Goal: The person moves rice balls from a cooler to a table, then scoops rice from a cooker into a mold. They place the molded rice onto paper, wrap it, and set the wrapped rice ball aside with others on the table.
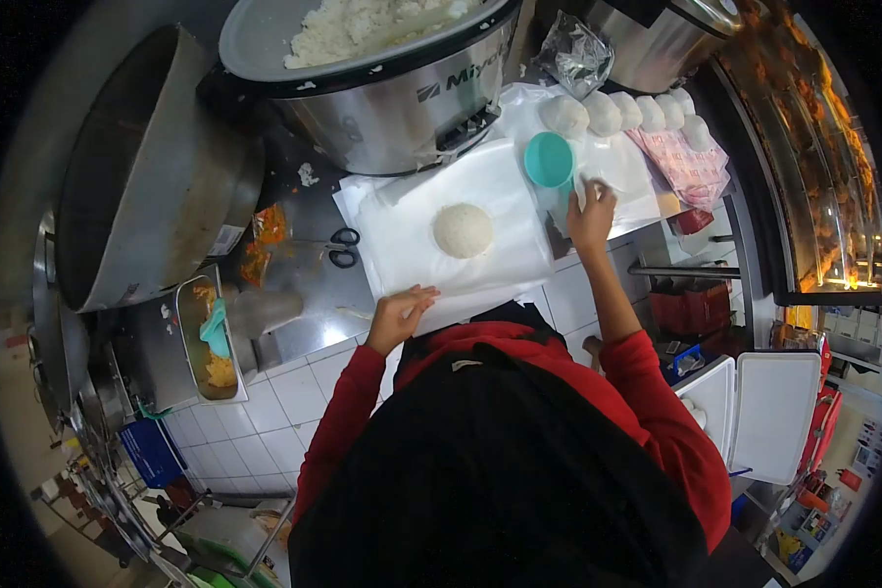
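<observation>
A round mound of white rice [463, 230] sits on a stack of white paper sheets [510, 265] on the steel counter. My left hand [402, 316] rests at the near left edge of the paper, its fingers stretched out. To the right of the rice is a teal cup [549, 160], its mouth facing up. My right hand [592, 214] is just below the cup, its fingers closed at what looks like the handle; the grip is partly hidden. Beyond it, several white wrapped balls [603, 115] line the back of the counter.
A large cooker [392, 122] full of rice stands behind the paper. Black scissors [343, 247] lie to the left, near a metal tray [227, 380] of food. A big metal pot [127, 186] is at far left. Printed pink paper [691, 162] lies at right, before a lit display case [804, 157].
</observation>
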